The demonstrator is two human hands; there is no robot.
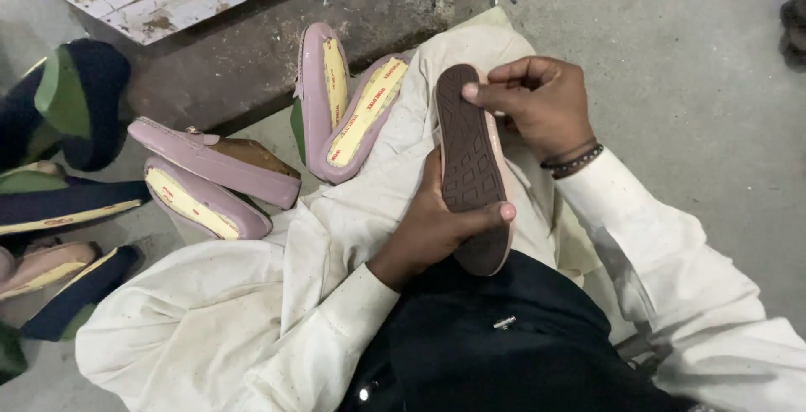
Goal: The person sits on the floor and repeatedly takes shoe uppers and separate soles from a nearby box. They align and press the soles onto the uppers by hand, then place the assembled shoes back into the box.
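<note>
My left hand (432,232) grips a pink shoe (472,169), brown sole up. My right hand (537,101) pinches its toe end, beside mauve shoes (348,110).

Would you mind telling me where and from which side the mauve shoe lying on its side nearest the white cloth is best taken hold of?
Grip the mauve shoe across its middle, coming from above. It lies tilted with its yellow insole facing up and its edges exposed there. The neighbouring shoe crowds its far side, so the cloth side looks freer. Both the left hand and the right hand hold a brown-soled shoe.
</note>
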